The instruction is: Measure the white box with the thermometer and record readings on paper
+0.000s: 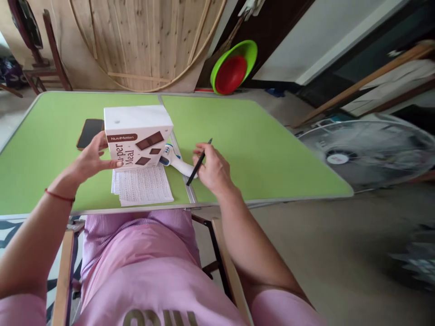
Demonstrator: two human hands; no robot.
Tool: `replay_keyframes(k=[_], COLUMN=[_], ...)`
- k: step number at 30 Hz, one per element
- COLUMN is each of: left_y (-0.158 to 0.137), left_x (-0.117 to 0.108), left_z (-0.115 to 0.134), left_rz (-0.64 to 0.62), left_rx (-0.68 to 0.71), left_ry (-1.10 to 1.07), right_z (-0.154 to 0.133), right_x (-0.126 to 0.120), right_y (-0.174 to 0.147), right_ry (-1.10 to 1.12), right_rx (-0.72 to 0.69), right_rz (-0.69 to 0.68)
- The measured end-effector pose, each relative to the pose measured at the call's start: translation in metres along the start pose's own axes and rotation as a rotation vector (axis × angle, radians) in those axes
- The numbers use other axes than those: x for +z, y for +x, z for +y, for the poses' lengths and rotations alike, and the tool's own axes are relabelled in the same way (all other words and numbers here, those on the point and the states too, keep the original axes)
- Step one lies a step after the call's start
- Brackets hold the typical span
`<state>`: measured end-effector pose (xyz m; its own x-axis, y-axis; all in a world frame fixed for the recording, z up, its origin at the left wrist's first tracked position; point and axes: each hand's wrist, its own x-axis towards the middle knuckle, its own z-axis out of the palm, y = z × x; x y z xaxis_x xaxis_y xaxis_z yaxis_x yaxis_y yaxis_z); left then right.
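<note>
The left hand presses its fingers, spread apart, against the left face of a white cardboard meal box with brown printed squares, seemingly steadying it upright on the green folding bench. The box stands on the far edge of a sheet of handwritten paper, hiding part of it. The right hand clamps its fingers on a slim black pen, tip slanted down toward the near edge, as if ready to write. Just right of the box lies a white handheld device with blue trim, partly covered by hand and box; its kind is unclear. A dark phone lies left of the box.
</note>
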<state>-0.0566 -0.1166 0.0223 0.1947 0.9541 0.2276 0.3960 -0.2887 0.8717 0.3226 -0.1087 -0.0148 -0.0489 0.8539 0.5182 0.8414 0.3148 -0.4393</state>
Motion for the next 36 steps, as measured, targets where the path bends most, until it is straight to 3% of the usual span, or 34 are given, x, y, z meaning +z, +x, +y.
replay_keyframes(k=[1,3,6,11,16,21,24,28,31,34,36], left_y=[0.012,0.029,0.034,0.025,0.022,0.02,0.019,0.023,0.025,0.022,0.018], left_x=[-0.003,-0.003,0.008,0.022,0.022,0.02,0.02,0.019,0.019,0.018,0.018], left_z=[0.0,-0.003,-0.013,-0.029,-0.028,-0.022,-0.023,-0.03,-0.032,-0.028,-0.021], left_rz=[-0.091,-0.11,-0.008,0.136,0.191,0.179,0.147,0.069,0.003,0.05,0.116], left_rx=[-0.002,0.053,0.101,0.12,0.074,0.052,0.034,0.084,0.123,0.034,-0.021], left_ry=[-0.044,-0.064,-0.133,-0.236,-0.196,-0.112,-0.107,-0.082,-0.067,-0.026,-0.019], right_z=[-0.001,-0.007,-0.022,-0.063,-0.101,-0.114,-0.104,-0.08,-0.062,-0.047,-0.043], right_x=[-0.002,-0.004,-0.005,-0.003,-0.005,-0.002,-0.005,-0.007,0.004,0.016,0.019], right_y=[0.004,0.007,0.005,-0.006,-0.016,-0.024,-0.019,-0.001,0.008,0.01,0.008], right_ry=[-0.033,-0.071,-0.078,-0.147,-0.347,-0.314,-0.246,-0.22,-0.278,-0.201,-0.069], right_rx=[0.004,-0.028,-0.157,-0.27,-0.059,0.056,0.096,0.186,0.141,0.203,0.288], right_rz=[-0.046,-0.105,-0.183,-0.477,-0.588,-0.648,-0.646,-0.403,-0.386,-0.433,-0.305])
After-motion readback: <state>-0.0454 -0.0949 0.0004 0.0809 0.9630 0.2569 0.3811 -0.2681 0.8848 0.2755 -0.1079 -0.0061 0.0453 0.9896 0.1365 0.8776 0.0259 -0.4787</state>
